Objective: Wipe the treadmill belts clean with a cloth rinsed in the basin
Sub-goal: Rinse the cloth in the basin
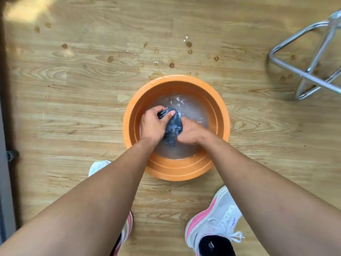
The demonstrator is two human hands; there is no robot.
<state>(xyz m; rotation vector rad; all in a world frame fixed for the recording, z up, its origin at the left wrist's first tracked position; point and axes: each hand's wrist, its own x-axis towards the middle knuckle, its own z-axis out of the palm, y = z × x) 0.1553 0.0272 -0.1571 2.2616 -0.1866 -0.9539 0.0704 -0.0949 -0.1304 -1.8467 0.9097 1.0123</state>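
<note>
An orange basin (219,115) holding cloudy water stands on the wooden floor in the middle of the view. Inside it, a wet blue-grey cloth (173,124) is bunched up between both hands. My left hand (153,122) grips the cloth's upper left part, thumb across it. My right hand (191,132) grips its right side, fingers curled under and partly hidden. The cloth's lower end hangs into the water. No treadmill belt is in view.
Water drops and a small puddle (156,72) mark the floor behind the basin. A chrome tubular frame (310,71) stands at the upper right. My two white-and-pink shoes (217,222) are planted in front of the basin. A dark edge (5,108) runs down the left.
</note>
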